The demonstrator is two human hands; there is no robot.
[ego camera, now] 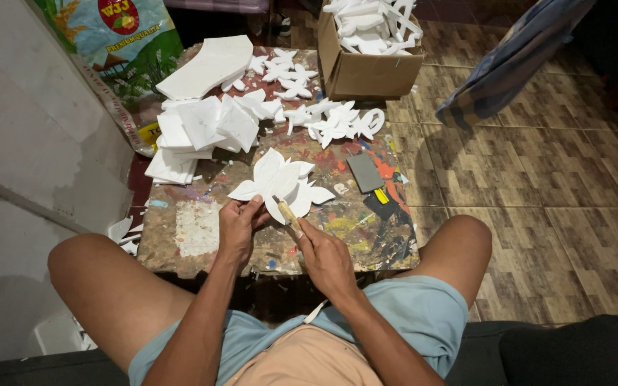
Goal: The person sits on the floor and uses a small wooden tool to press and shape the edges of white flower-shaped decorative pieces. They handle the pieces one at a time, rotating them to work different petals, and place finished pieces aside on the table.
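The person sits with bare knees spread on either side of a low paint-spattered surface (202,236). The left hand (236,227) is curled around the lower left edge of a white foam leaf cutout (275,180), thumb on top, holding it just above the near part of the surface. The right hand (321,251) is closed on a small knife (285,211) with a pale handle, whose tip rests against the cutout's lower edge, between the two hands.

Just beyond the cutout to the right lie a grey rectangular block (365,173) and a small yellow piece (381,195), both flat on the surface and apart from the hands. Further back on the left, a heap of white foam squares (205,129) spills toward the edge, with a large curved foam slab (207,68) behind it. In the middle and right of the far part, many small white foam shapes (330,121) lie scattered, some overlapping.

At the far right corner stands a cardboard box (366,71) filled with more white foam pieces. To the far left a printed sack (119,53) leans by the wall. A striped cloth (513,61) hangs over the tiled floor (538,179) on the right.
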